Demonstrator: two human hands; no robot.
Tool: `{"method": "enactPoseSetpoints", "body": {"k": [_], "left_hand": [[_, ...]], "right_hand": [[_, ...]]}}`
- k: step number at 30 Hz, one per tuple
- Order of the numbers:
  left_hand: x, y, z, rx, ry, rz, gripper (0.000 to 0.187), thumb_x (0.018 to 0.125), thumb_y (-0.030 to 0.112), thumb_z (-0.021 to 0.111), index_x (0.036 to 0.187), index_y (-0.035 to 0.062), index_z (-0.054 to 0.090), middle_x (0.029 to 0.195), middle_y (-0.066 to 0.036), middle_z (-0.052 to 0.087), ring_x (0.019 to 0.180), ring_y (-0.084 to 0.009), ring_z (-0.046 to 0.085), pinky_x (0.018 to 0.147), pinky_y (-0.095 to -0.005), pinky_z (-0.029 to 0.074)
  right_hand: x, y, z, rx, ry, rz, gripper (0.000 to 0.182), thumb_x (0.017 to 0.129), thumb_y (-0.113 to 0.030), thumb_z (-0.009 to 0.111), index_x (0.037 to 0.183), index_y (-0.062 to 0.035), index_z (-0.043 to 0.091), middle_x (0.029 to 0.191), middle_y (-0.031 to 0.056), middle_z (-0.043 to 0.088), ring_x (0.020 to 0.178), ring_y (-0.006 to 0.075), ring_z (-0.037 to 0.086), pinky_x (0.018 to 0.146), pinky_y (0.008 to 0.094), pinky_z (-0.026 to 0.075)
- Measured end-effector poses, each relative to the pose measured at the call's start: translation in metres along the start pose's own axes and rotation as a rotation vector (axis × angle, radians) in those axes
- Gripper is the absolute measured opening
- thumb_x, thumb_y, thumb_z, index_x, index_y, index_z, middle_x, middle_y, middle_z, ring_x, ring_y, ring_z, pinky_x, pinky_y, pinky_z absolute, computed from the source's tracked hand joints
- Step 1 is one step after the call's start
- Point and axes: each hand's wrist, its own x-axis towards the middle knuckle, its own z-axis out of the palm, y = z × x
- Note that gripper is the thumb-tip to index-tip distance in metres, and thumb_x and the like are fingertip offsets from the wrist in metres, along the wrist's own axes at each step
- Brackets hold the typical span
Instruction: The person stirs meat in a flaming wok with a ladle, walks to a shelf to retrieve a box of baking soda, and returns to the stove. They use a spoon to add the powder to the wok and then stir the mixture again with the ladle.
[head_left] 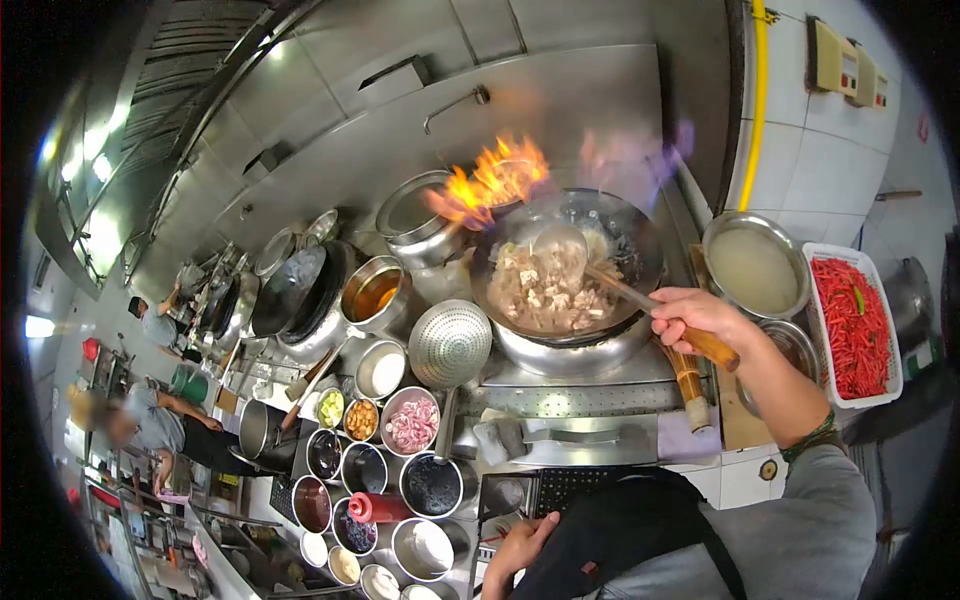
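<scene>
My right hand (pixel 690 322) is closed round the wooden handle of a ladle (pixel 712 345). The ladle's bowl is in a large black wok (pixel 635 240) on the stove, among pale chunks of food in brown sauce (pixel 550 290). Orange flames (pixel 490 185) rise at the wok's back left edge. Low in the frame, my left hand (pixel 525 545) is near the counter's front edge, beside my black apron; its fingers are partly seen, and whether they hold anything is unclear. A perforated strainer (pixel 450 343) lies left of the wok, over the counter.
Bowls of seasonings and sliced pink ingredients (pixel 411 422) crowd the left counter, with a red bottle (pixel 378 508). To the right are a pot of cloudy liquid (pixel 757 265) and a basket of red chillies (pixel 850 325). Other people (pixel 160 425) stand far left.
</scene>
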Motion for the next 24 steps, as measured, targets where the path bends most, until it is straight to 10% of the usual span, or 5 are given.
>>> {"method": "enactPoseSetpoints", "body": {"k": [6,15,24], "left_hand": [[0.032,-0.053,0.031,0.083,0.088,-0.129,0.098,0.098,0.078,0.035,0.094,-0.0131,0.07,0.084,-0.031,0.069,0.092,-0.0366,0.069,0.088,-0.0454,0.05],[0.042,-0.027,0.046,0.094,0.158,-0.147,0.087,0.1,0.071,0.043,0.09,-0.0111,0.069,0.077,-0.029,0.067,0.084,-0.0365,0.07,0.082,-0.0457,0.05],[0.066,0.02,0.039,0.25,0.008,-0.02,0.069,0.104,0.059,0.048,0.1,-0.005,0.071,0.089,-0.034,0.068,0.097,-0.0489,0.068,0.082,-0.05,0.051]], "right_hand": [[-0.003,-0.019,-0.03,-0.614,0.019,-0.072,0.06,0.098,-0.011,0.059,0.152,-0.0051,0.034,0.082,0.003,0.053,0.058,0.0089,0.051,0.047,0.0307,0.048],[-0.039,-0.014,-0.032,-1.111,0.028,-0.265,0.058,0.098,-0.019,0.059,0.152,-0.0055,0.04,0.134,0.0237,0.063,0.12,0.0398,0.063,0.101,0.0447,0.048],[0.0,0.027,-0.053,-1.103,0.05,-0.285,0.059,0.096,-0.016,0.06,0.151,-0.0077,0.041,0.123,0.0269,0.066,0.105,0.0402,0.068,0.093,0.0464,0.051]]}}
